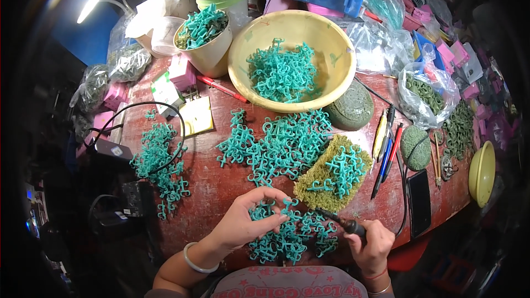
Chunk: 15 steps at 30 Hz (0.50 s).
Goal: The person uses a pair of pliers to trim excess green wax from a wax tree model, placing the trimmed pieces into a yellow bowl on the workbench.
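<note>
Between the thumb and fingers of my left hand is a small teal curly piece, pinched above a loose heap of similar pieces near the front edge. My right hand is closed around the dark handle of a pen-like tool. Its thin tip points left, towards the held piece, with a small gap between them. Just beyond the tool lies a fuzzy yellow-green pad with several teal pieces on top.
More teal pieces cover the middle of the red table, others its left side. A cream bowl stands behind, beside a filled bucket. Pens, a phone and a cable lie rightward.
</note>
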{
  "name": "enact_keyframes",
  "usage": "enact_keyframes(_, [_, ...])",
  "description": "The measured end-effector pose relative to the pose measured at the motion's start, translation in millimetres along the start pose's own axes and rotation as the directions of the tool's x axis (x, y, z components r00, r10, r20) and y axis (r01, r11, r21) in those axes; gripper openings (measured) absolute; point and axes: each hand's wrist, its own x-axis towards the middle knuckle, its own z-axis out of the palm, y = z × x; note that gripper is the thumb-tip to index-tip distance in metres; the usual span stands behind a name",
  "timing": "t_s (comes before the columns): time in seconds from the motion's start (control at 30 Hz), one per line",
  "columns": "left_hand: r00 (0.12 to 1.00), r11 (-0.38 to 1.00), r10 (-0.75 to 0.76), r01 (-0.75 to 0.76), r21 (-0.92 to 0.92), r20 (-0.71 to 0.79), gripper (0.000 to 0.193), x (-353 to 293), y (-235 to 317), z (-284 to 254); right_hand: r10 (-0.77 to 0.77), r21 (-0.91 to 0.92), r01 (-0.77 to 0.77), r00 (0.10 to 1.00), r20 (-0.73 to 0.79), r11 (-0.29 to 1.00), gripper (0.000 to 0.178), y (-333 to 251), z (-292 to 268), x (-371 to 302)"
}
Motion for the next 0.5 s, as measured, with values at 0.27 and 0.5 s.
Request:
enact_keyframes(0.27, [1.000,1.000,-0.005,0.005,0.004,-0.009,0.030,0.4,2.8,4.3,0.051,-0.154,-0.040,0.997,0.063,0.987,0.039,2.9,-10.3,0.0])
enact_keyframes(0.5, [1.000,1.000,-0.022,0.022,0.001,-0.010,0.031,0.6,4.3,4.2,-0.026,0.065,0.022,0.998,0.057,0.998,0.039,-5.7,7.0,7.3])
